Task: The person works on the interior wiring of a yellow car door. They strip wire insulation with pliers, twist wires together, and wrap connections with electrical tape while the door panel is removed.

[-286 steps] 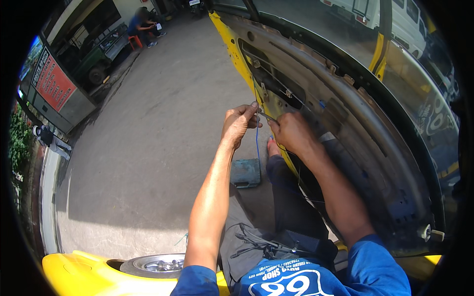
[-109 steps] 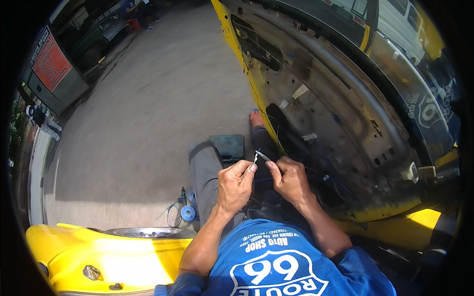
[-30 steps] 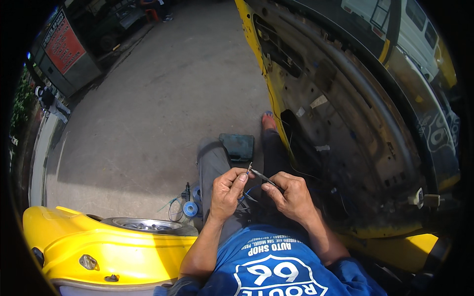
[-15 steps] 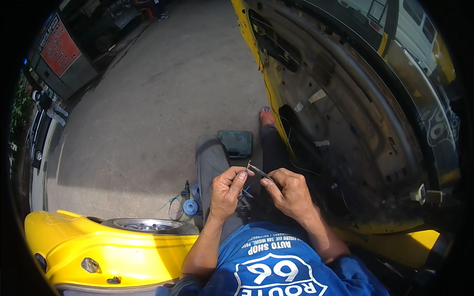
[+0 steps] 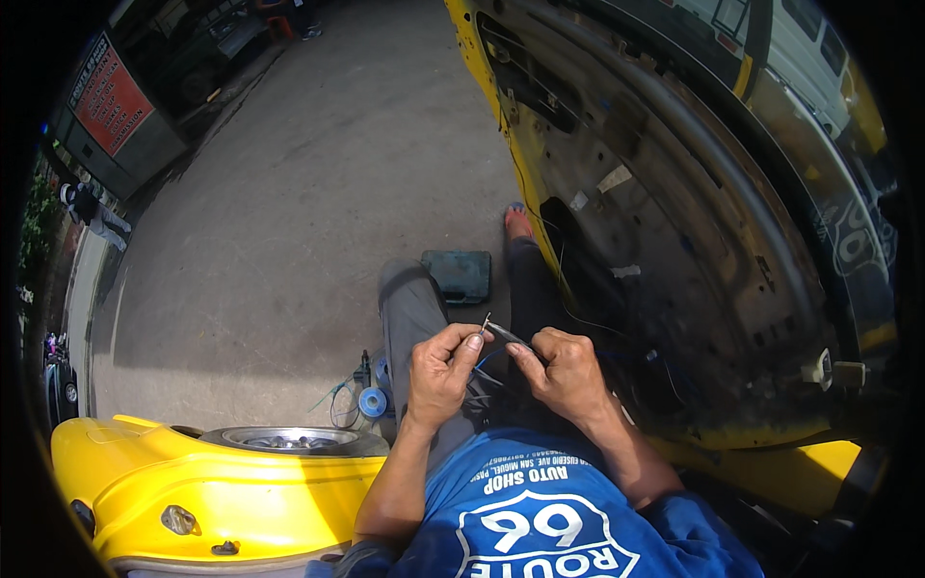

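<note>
My left hand [image 5: 442, 374] is closed, with thumb and forefinger pinching a thin wire [image 5: 487, 321] whose coppery end sticks up past the fingertips. My right hand [image 5: 564, 369] wraps round a slim metal tool [image 5: 505, 334]. The tool's narrow tip meets the wire beside my left thumb. Its exact kind is hard to make out, as the fingers cover the rear part. A strand of blue wire [image 5: 490, 358] shows between the two hands, over my dark trousers.
At my right stands an open yellow car door [image 5: 665, 222], its bare inner panel exposed. A yellow fender [image 5: 241, 496] lies left, beside a wheel [image 5: 294, 440]. On the concrete ahead sits a dark green case [image 5: 458, 276]. A blue spool [image 5: 372, 403] stands by my left leg.
The view has shifted slightly. Both hands keep nearly the same pose, with the tool tip still at the wire. A dark car at the far left has moved down in the picture.
</note>
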`<state>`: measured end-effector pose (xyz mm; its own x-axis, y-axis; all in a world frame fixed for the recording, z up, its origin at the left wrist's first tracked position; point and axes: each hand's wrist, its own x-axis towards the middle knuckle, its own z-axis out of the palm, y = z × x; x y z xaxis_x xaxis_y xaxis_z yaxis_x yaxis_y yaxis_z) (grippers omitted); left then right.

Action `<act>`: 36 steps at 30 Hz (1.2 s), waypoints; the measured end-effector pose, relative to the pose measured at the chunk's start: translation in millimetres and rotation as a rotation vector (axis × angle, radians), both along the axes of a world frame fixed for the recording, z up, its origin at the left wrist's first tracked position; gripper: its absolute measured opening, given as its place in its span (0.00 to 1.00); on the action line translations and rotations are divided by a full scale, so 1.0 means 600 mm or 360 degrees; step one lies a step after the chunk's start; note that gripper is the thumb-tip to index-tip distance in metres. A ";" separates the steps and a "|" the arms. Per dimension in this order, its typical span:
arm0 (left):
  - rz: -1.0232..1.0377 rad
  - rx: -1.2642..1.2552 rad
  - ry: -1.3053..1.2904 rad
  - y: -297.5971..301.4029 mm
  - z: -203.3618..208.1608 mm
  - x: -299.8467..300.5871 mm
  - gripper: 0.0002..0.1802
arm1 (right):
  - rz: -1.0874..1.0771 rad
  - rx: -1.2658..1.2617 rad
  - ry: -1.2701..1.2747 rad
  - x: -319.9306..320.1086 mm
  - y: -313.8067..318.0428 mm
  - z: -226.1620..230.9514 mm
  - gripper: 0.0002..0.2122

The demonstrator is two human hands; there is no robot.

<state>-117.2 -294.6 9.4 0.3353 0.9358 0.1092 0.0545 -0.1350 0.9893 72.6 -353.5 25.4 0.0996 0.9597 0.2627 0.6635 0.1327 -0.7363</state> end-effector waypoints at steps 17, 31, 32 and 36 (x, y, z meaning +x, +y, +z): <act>-0.0070 -0.0159 -0.0034 0.003 0.010 0.007 0.10 | 0.0018 -0.0577 0.0264 0.032 0.005 0.037 0.22; 0.0324 0.0571 0.0229 -0.005 0.005 0.033 0.07 | 0.0009 -0.0071 -0.0010 0.020 -0.002 0.024 0.17; 0.0321 0.0486 0.0196 -0.007 0.004 0.033 0.06 | 0.0016 -0.0022 -0.0004 0.018 -0.004 0.020 0.17; 0.0075 -0.0306 -0.0532 -0.012 0.001 0.029 0.08 | 0.0047 0.0099 -0.0006 0.016 0.000 0.001 0.14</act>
